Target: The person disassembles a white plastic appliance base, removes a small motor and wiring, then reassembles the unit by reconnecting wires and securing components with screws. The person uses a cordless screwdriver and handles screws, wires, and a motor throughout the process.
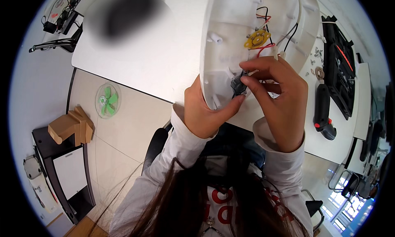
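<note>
Dark-grey blocky plastic part, inside the near end of a curved white plastic shell, is pinched by the right hand; the left hand grips the shell's rim. Looks like positioning, to me; continuing calls for steadiness.

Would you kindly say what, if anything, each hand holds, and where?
The left hand holds the white shell by its near left rim; the right hand pinches the small dark part near its far end.

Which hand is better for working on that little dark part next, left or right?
Probably the right hand: its fingers are around the dark part at its upper end. The left hand is busy gripping the white shell by its edge.
</note>
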`<state>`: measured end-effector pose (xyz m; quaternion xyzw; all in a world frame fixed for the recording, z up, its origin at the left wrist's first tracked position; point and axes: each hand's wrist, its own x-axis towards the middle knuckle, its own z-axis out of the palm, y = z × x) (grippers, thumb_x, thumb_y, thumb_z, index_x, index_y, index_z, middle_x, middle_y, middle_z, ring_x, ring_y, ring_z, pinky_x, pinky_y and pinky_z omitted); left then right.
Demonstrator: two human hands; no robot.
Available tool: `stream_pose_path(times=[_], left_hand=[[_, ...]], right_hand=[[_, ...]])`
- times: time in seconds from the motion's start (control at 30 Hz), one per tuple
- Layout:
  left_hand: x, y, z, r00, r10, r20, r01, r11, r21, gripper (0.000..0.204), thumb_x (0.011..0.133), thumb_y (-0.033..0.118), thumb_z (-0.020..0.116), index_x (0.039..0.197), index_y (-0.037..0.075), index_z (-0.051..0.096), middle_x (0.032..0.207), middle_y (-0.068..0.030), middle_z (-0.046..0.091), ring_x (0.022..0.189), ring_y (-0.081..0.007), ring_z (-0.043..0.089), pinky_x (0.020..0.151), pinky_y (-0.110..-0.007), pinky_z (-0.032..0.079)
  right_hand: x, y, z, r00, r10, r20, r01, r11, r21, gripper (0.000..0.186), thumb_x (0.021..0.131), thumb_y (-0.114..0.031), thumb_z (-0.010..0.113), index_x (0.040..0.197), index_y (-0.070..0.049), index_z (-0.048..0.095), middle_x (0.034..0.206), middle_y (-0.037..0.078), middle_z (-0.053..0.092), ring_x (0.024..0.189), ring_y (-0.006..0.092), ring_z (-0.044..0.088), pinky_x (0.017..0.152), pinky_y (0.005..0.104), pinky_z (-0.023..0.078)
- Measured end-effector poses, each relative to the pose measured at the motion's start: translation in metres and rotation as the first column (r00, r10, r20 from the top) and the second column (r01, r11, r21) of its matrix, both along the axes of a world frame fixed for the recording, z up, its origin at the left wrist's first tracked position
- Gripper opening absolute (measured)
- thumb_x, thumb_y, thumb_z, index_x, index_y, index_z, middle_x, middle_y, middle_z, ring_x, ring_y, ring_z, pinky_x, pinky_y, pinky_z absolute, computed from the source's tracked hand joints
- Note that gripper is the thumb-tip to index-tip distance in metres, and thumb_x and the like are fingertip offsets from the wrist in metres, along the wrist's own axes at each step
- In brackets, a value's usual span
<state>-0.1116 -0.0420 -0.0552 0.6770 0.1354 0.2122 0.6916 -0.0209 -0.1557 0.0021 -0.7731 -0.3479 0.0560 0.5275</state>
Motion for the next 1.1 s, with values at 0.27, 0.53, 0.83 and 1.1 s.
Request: stream_pose_path(times=[0.27, 0.53, 0.83, 1.1], left_hand=[[-0.001, -0.002, 0.004, 1.000, 0.020, 0.010, -0.019, 1.000, -0.025, 0.036, 0.077, 0.006, 0.072, 0.108, -0.002, 0.056, 0.094, -0.0086, 0.066, 0.083, -0.0126, 0.061, 0.073, -0.026, 0.049], [-0.003, -0.002, 0.008, 1.000, 0.015, -0.009, -0.016, 0.997, -0.076, 0.038, 0.077, 0.005, 0.072, 0.110, -0.004, 0.055, 0.096, -0.0093, 0.066, 0.086, -0.0132, 0.061, 0.076, -0.027, 0.049], [-0.002, 0.000, 0.006, 0.999, -0.034, 0.036, 0.040, 0.984, -0.172, 0.040, 0.080, 0.007, 0.070, 0.114, -0.005, 0.052, 0.100, -0.0105, 0.065, 0.089, -0.0143, 0.061, 0.078, -0.027, 0.049], [-0.005, -0.004, 0.001, 0.995, 0.032, 0.097, -0.013, 0.981, -0.194, 0.029, 0.090, 0.011, 0.056, 0.112, -0.007, 0.053, 0.098, -0.0109, 0.065, 0.087, -0.0126, 0.059, 0.076, -0.026, 0.048]], right_hand=[[-0.002, -0.006, -0.005, 0.996, 0.012, 0.087, -0.012, 1.000, -0.003, 0.025, 0.075, 0.007, 0.065, 0.098, -0.003, 0.064, 0.087, 0.008, 0.062, 0.069, 0.0192, 0.064, 0.058, 0.0262, 0.051], [-0.012, -0.018, -0.006, 0.860, -0.017, 0.510, 0.108, 0.983, -0.149, 0.051, 0.062, 0.001, 0.071, 0.112, -0.006, 0.062, 0.110, 0.007, 0.060, 0.087, 0.0244, 0.058, 0.071, 0.0315, 0.049], [-0.018, -0.013, -0.026, 0.774, -0.078, 0.628, 0.229, 0.960, -0.163, 0.062, 0.052, -0.012, 0.078, 0.112, -0.008, 0.062, 0.113, 0.003, 0.058, 0.095, 0.0241, 0.051, 0.082, 0.0362, 0.041], [-0.025, -0.012, -0.021, 0.783, -0.141, 0.606, 0.284, 0.947, -0.146, 0.063, 0.049, -0.016, 0.082, 0.108, -0.006, 0.062, 0.103, 0.004, 0.055, 0.088, 0.0245, 0.048, 0.076, 0.0373, 0.042]])
